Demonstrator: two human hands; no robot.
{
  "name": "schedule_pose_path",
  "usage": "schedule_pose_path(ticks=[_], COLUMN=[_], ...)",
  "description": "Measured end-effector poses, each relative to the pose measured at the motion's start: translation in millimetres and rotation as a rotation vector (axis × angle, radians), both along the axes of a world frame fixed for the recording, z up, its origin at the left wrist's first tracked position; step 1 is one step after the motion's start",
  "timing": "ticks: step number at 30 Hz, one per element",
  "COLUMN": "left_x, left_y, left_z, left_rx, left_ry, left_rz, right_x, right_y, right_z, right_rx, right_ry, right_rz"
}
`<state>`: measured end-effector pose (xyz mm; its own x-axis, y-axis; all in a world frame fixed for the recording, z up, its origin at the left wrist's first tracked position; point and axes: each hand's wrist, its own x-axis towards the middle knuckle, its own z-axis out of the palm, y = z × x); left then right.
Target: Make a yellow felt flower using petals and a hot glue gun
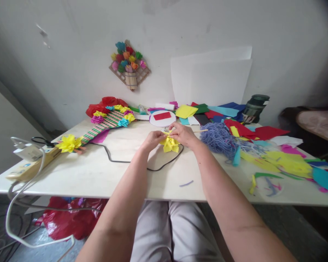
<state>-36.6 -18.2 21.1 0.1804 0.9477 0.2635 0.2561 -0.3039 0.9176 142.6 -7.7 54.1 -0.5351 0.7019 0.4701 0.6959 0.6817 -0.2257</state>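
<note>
While both hands met at the middle of the frame, the left hand (152, 139) and the right hand (182, 133) were closed in a pinch on a yellow tissue-paper flower (170, 144), which sat just above the white desk (120, 171) between them. A thin wooden stick (201, 131) poked out to the right of the right hand; whether the fingers gripped it could not be told. By the look of it, the step in hand was shaping or gathering the crumpled petals, and the next move would call for a firm pinch at the flower's base and a light touch on the thin, easily torn paper.

A black cable (117, 159) looped across the desk just below the flower. Right of the hands lay a soft tangle of blue yarn (218, 140) and flat, bright paper scraps (284, 163). In the left half of the frame lay a woven strip trimmed with ruffled paper flowers (104, 125), and a round white disc with a red rectangle (162, 118) sat just beyond the hands
</note>
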Motion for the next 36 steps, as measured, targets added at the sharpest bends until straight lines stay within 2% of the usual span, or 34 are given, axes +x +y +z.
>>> schedule_pose_path(ticks=[6,10,14,19,22,29,36], left_x=[3,4,3,-3,-6,-5,-4], left_y=[-1,0,-1,-4,-3,-1,-1], left_z=[4.3,3.2,2.2,2.6,1.5,-0.3,-1.6], left_rx=[0.091,0.124,0.097,-0.151,-0.216,-0.250,-0.216], left_ry=[0.053,0.042,-0.015,-0.227,-0.325,-0.391,-0.467], left_rz=[0.119,0.139,0.099,-0.063,-0.095,-0.104,-0.113], right_x=[3,3,2,1,2,2,4], right_y=[6,7,6,5,5,4,11], right_z=[-4.5,-6.8,-6.4,-5.4,-4.1,-3.2,-9.1], right_rx=[0.016,0.027,0.046,0.061,0.051,0.033,0.001], right_ry=[-0.043,-0.071,-0.072,-0.043,-0.028,0.002,0.161], right_rz=[-0.021,-0.022,-0.013,0.015,0.026,0.042,0.104])
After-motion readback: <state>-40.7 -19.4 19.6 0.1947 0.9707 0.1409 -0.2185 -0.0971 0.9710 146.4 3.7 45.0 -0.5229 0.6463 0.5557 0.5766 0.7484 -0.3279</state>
